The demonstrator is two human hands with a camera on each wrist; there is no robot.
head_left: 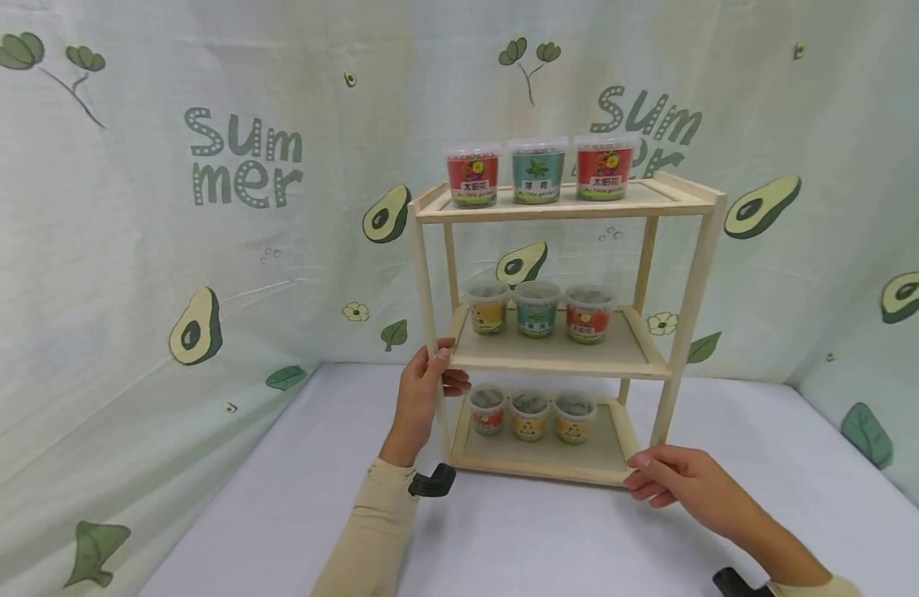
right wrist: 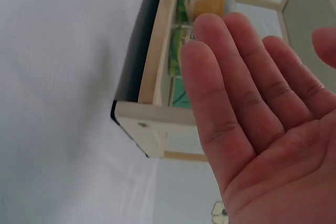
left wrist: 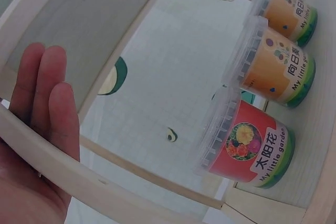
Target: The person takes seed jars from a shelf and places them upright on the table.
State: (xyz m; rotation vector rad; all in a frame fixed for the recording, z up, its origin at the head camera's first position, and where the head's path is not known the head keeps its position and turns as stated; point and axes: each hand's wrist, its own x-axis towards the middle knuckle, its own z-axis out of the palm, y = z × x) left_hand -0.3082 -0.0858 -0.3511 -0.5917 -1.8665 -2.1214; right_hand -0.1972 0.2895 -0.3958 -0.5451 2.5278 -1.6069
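A light wooden three-tier shelf rack (head_left: 556,366) stands slightly turned on the table. At its front left post is my left hand (head_left: 420,396), thumb at the front and fingers passing behind; in the left wrist view those fingers (left wrist: 62,108) reach up past the post. My right hand (head_left: 679,481) is at the lower front right corner; its fingers (right wrist: 220,87) look straight in the right wrist view, with the thumb apart. Three lidded cups stand on each tier, among them a teal cup (head_left: 537,176) on top and a red cup (left wrist: 247,148) at the bottom.
A white cloth covers the table (head_left: 318,514). Behind and beside it hangs a pale curtain (head_left: 131,274) printed with avocados, leaves and lettering. The top-tier cups, such as the red cup (head_left: 605,172) at right, stand inside a low rim.
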